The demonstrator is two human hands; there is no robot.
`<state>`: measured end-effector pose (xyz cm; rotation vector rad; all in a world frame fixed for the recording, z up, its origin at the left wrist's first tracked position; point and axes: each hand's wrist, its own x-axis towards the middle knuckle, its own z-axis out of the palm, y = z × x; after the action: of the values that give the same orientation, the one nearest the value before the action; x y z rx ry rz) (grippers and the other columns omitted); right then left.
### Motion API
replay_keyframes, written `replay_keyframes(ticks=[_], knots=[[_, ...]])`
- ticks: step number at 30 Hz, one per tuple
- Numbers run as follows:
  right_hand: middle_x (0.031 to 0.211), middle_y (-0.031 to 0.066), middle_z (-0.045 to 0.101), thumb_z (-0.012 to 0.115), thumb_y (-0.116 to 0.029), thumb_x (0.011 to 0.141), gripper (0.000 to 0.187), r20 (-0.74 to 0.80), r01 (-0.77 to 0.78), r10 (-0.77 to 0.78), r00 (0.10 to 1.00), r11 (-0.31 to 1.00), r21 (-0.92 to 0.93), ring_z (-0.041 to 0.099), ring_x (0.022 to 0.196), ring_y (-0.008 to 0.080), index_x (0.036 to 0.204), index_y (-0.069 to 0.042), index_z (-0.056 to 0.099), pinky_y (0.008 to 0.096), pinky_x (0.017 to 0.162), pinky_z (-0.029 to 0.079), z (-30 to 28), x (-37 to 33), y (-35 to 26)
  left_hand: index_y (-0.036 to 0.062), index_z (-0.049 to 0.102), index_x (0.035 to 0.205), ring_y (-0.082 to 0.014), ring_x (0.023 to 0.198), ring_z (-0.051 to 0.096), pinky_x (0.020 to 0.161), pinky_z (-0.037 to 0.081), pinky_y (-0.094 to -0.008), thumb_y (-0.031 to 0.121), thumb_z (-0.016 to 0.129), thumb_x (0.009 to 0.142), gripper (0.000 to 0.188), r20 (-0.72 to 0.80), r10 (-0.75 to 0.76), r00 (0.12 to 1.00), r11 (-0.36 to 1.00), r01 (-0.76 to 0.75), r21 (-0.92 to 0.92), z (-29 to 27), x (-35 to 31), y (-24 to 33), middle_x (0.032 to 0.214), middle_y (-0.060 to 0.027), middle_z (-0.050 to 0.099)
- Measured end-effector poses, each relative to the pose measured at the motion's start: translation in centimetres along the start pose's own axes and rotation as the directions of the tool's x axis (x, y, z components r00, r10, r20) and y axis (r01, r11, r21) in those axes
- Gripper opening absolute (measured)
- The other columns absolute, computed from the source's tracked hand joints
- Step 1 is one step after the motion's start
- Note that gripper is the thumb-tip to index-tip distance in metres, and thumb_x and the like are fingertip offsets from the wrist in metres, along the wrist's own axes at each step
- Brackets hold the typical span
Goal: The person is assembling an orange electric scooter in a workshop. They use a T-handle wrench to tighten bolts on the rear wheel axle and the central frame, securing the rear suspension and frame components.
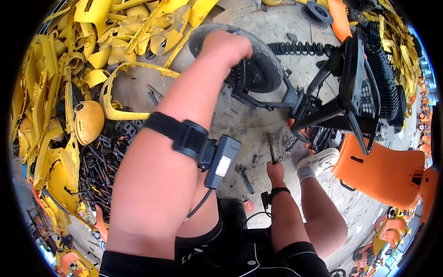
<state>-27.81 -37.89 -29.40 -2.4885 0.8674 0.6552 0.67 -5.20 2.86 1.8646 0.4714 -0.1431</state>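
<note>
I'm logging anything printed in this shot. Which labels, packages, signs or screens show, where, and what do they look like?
Sticker: on the black box strapped to the left forearm; small white rectangle with a red band.
Cardboard: flat on the floor at the top edge, tan, with dark print.
No signs or screens show.

Your left hand (226, 46), top centre of the frame, closes on the black wheel (258, 60) of a stripped black scooter frame (341, 92). Your right hand (276, 171), lower centre, holds a thin dark tool (271, 147) upright. Yellow plastic panels (92, 46) fill the left; an orange panel (383, 171) lies at right.
</note>
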Motion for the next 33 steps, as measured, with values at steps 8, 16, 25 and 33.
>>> replay_keyframes(ticks=[8, 16, 25, 33], knots=[[0.063, 0.0061, 0.059, 0.070, -0.038, 0.088, 0.040, 0.011, 0.244, -0.263, 0.965, 0.908, 0.342, 0.051, 0.061, 0.0120, 0.083, 0.002, 0.065, 0.0350, 0.059, 0.044, -2.9, -2.8, -5.1, -0.0057, 0.070, 0.103, -0.0342, 0.103, 0.069, 0.087, 0.054, -0.0348, 0.013, 0.071, 0.064, 0.043, 0.109, -0.040, 0.993, 0.994, 0.029, 0.101, -0.5, -0.6, 1.5, 0.106, -0.0253, 0.071], [0.068, -0.0046, 0.051, 0.069, -0.030, 0.093, 0.030, 0.059, 0.171, -0.308, 0.949, 0.666, 0.726, 0.042, 0.063, 0.0053, 0.084, -0.002, 0.062, 0.0276, 0.055, 0.035, -5.3, -7.7, -16.4, -0.0037, 0.069, 0.112, -0.0323, 0.105, 0.069, 0.089, 0.053, -0.0337, 0.011, 0.074, 0.061, 0.053, 0.069, -0.010, 0.998, 0.997, 0.005, 0.077, 0.3, 0.4, 0.8, 0.110, -0.0232, 0.071], [0.072, 0.0140, 0.065, 0.066, -0.038, 0.091, 0.040, -0.052, 0.387, -0.424, 0.904, 0.761, 0.520, 0.061, 0.069, 0.0229, 0.092, 0.002, 0.066, 0.0384, 0.065, 0.048, -14.5, -10.3, -22.2, 0.0058, 0.073, 0.094, -0.0199, 0.098, 0.063, 0.087, 0.047, -0.0315, 0.004, 0.073, 0.066, 0.028, 0.093, -0.048, 0.994, 0.999, 0.048, 0.008, -0.3, -0.5, 1.3, 0.098, -0.0085, 0.071], [0.080, 0.0239, 0.068, 0.063, -0.044, 0.091, 0.045, -0.043, 0.453, -0.459, 0.888, 0.854, 0.255, 0.066, 0.081, 0.0436, 0.092, 0.002, 0.066, 0.0485, 0.071, 0.050, -21.6, -11.4, -22.8, 0.0070, 0.074, 0.097, -0.0211, 0.093, 0.061, 0.083, 0.046, -0.0321, 0.006, 0.073, 0.065, 0.032, 0.139, -0.044, 0.989, 0.998, 0.038, 0.043, -0.6, -1.3, 2.2, 0.095, -0.0079, 0.069]])
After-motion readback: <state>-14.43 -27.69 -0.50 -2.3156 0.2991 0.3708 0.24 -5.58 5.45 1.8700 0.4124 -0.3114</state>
